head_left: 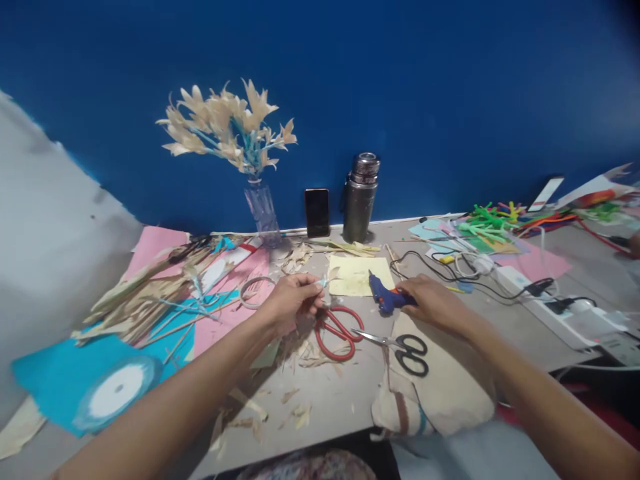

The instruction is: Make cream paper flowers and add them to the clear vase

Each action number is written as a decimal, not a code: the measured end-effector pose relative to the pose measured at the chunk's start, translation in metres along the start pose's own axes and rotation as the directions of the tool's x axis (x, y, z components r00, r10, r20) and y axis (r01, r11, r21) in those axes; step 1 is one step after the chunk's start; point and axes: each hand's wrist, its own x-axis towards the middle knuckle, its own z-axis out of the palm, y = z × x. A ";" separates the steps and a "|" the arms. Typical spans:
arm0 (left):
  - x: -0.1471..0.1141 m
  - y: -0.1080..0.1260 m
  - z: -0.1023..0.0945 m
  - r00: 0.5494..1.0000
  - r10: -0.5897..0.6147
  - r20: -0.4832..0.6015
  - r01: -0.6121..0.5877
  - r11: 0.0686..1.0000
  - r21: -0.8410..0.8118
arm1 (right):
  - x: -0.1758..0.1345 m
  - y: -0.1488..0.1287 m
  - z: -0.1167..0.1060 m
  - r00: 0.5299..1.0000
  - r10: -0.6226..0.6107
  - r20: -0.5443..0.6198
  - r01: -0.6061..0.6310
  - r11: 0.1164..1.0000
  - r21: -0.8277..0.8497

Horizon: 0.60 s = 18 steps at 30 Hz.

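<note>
My left hand (293,297) is closed in a pinch on a small husk flower piece (330,276), a pale petal with a light blue base. To the right, my right hand (433,303) has its fingers closed on the handle of a blue glue gun (383,297). The gun's nozzle points away over a yellow paper sheet (350,270). Nearest my left hand lie large scissors with red handles (336,355). Small scissors with black handles (413,357) lie below the glue gun, partly over a beige cloth (445,380).
Dried husks (145,293) and a ribbon spool (120,389) lie on coloured sheets at left. Against the wall stand a bottle of husk flowers (263,212), a phone (317,213) and a flask (360,203). Cables run to a power strip (545,307); green pipe cleaners (485,223) lie behind.
</note>
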 end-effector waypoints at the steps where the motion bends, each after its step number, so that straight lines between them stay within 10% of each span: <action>1: 0.009 0.002 0.004 1.000 0.018 0.001 -0.018 0.999 0.027 | 0.002 0.001 0.001 1.000 -0.011 -0.006 0.011 1.000 0.005; 12: 0.112 0.022 0.015 0.996 -0.070 -0.054 0.078 0.986 0.146 | 0.000 0.018 0.014 0.993 -0.037 -0.115 0.066 0.963 0.263; 15: 0.116 0.019 0.013 0.995 -0.073 -0.066 0.082 0.985 0.149 | -0.012 0.033 0.011 0.970 0.148 -0.195 -0.024 0.849 0.527; 18: 0.116 0.017 0.014 0.994 -0.065 -0.083 0.077 0.985 0.154 | -0.022 0.055 0.006 0.849 0.490 -0.196 -0.135 0.562 0.816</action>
